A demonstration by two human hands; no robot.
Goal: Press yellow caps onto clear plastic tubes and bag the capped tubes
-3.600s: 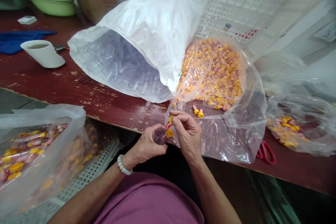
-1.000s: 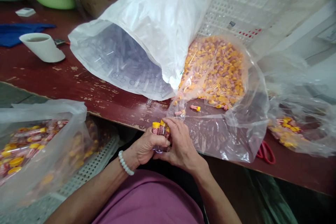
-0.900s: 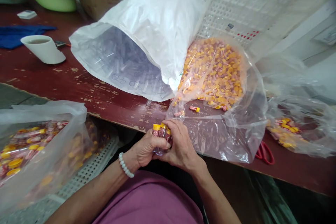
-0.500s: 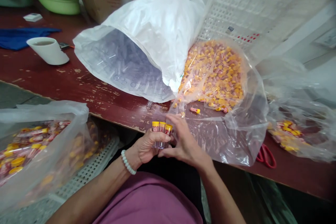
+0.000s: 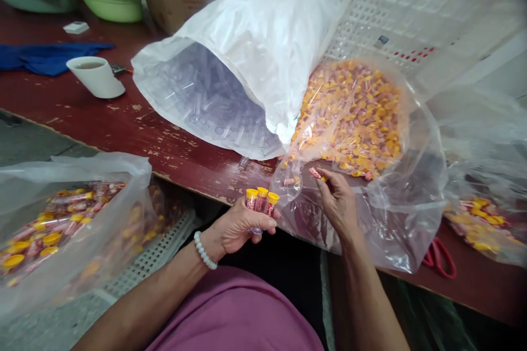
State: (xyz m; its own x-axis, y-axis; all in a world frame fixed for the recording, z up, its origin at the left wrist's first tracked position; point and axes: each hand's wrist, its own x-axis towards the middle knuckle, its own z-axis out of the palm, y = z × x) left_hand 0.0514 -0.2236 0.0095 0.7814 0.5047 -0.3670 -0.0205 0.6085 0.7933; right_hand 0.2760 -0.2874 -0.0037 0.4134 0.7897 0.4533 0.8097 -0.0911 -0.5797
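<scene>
My left hand (image 5: 242, 224) is closed around several small clear tubes (image 5: 261, 201), upright, with yellow tops and red-and-white printed inserts showing. At the table's front edge, my right hand (image 5: 340, 200) pinches a small red-and-white printed piece (image 5: 315, 173) with a yellow end. Behind it lies a clear plastic bag (image 5: 349, 115) full of similar yellow-topped pieces. Left of that, a white sack (image 5: 255, 27) lies open towards me, with many clear tubes (image 5: 214, 101) inside. One loose printed piece (image 5: 290, 181) lies near the bag's mouth.
Low on the left, a bag (image 5: 135, 170) of yellow-capped tubes rests on a white crate (image 5: 152, 260). On the red table (image 5: 135, 137) stand a white cup (image 5: 99, 79) and a green basin (image 5: 107, 3). Red scissors (image 5: 439, 258) and another bag (image 5: 494, 186) lie right. A white basket (image 5: 395, 22) leans behind.
My right hand has moved away from the tubes, right and forward, and now pinches a printed piece from the table. My left hand keeps its hold. The view has shifted slightly.
</scene>
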